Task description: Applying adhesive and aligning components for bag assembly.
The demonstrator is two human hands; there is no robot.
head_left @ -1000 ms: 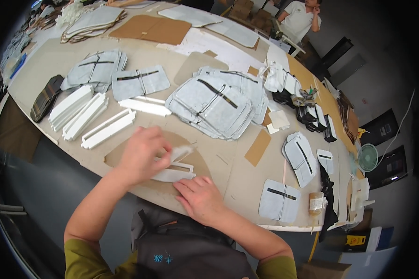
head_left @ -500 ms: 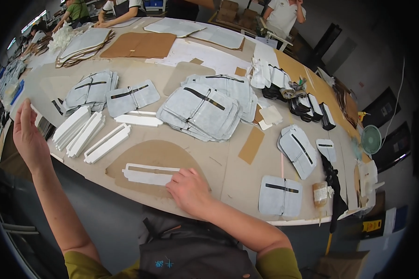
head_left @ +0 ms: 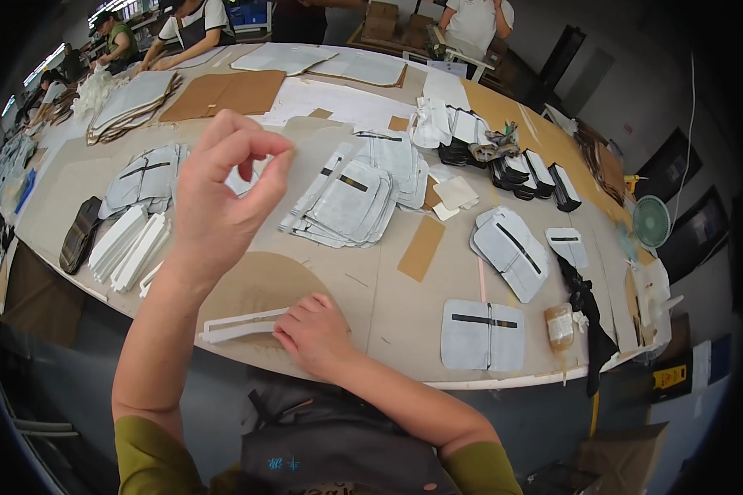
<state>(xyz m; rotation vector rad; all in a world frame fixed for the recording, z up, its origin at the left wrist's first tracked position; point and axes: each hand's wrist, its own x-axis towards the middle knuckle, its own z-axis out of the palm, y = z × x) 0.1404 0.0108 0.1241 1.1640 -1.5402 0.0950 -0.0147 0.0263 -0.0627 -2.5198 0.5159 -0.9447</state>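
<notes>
My left hand (head_left: 219, 194) is raised over the table, thumb and forefinger pinched together; anything between the tips is too small to make out. A thin pale strip (head_left: 315, 188) appears just beyond those fingertips, over the stack of grey-white panels (head_left: 351, 210); whether it lies there or hangs in the air I cannot tell. Low on the table, my right hand (head_left: 315, 337) has its curled fingers on the right end of a white slotted strip (head_left: 235, 332). That strip lies on a rounded brown board (head_left: 276, 276) at the front edge.
White slotted strips (head_left: 124, 247) are piled on the left beside a dark glossy piece (head_left: 81, 235). More grey-white panels (head_left: 512, 256) lie to the right, near a glue bottle (head_left: 560, 326). Brown sheets (head_left: 227, 95) lie farther back. Other people stand beyond the table.
My left hand has swung from the far left inward and up, across the piled strips. The slotted strip under my right hand now sits tilted and looks narrower. The view has shifted slightly.
</notes>
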